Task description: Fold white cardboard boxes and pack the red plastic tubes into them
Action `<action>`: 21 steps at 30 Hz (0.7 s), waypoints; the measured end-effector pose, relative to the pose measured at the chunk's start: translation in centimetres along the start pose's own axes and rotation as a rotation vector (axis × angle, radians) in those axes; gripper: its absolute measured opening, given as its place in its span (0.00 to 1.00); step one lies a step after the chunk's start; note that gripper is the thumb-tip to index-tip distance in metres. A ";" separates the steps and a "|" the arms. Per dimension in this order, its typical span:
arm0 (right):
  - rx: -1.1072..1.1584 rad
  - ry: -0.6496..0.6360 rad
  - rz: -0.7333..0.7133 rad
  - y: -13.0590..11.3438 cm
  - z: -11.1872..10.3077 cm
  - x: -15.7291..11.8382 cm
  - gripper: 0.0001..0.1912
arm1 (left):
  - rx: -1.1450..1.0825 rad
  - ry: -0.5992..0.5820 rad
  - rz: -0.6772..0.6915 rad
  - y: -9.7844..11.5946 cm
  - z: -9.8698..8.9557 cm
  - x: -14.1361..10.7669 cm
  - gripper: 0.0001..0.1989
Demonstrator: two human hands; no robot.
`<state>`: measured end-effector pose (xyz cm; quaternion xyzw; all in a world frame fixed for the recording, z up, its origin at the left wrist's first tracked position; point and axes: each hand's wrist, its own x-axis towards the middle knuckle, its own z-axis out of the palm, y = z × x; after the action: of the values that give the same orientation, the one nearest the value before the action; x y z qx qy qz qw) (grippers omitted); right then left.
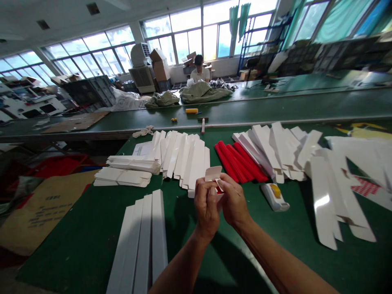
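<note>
Between my two hands is a narrow white carton (213, 173), its end flap raised and a bit of red showing inside the opening. My left hand (207, 208) is wrapped round the carton from the left. On the other side, my right hand (235, 200) has its fingers closed at the carton's open end. Just beyond lie several red rolls (240, 162) side by side. Flat white cartons (186, 159) are fanned out behind my left hand. Several long, closed white boxes (141, 241) lie in a row at the near left.
A white tape dispenser (275, 197) with a yellow part sits right of my hands. More flat cartons (275, 151) spread across the right side. Bundled cartons (122, 176) and a glove (143, 131) lie left. Across the far bench (137, 118), a person (200, 73) sits behind sacks.
</note>
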<state>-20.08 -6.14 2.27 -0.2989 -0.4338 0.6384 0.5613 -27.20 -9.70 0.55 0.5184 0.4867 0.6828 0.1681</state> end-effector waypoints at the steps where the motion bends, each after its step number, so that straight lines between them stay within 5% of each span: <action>1: -0.026 -0.008 -0.018 -0.1 0.0 0.1 0.08 | -0.045 0.012 -0.029 0.1 0.1 0.0 0.09; 5: -0.069 0.022 -0.130 -0.3 0.3 0.4 0.08 | -0.076 0.036 -0.021 0.0 0.1 0.3 0.17; 11: 0.068 0.004 -0.176 0.8 -0.1 0.3 0.13 | 0.215 -0.079 0.402 -0.4 -1.9 1.6 0.21; 14: 0.084 -0.097 -0.147 2.0 -1.4 -0.4 0.21 | 0.369 -0.141 0.495 -0.6 -3.2 2.2 0.17; 17: -0.105 -0.211 -0.175 3.0 -2.5 -1.3 0.25 | 0.513 -0.193 0.511 0.0 -4.3 2.6 0.19; 21: -0.434 -0.238 -0.381 3.3 -2.4 -1.8 0.31 | 0.545 -0.332 0.497 1.6 -5.0 3.2 0.16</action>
<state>-19.14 -7.31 -1.93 -0.2483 -0.6707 0.4445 0.5393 -32.39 -10.51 3.70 0.7491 0.4761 0.4555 -0.0692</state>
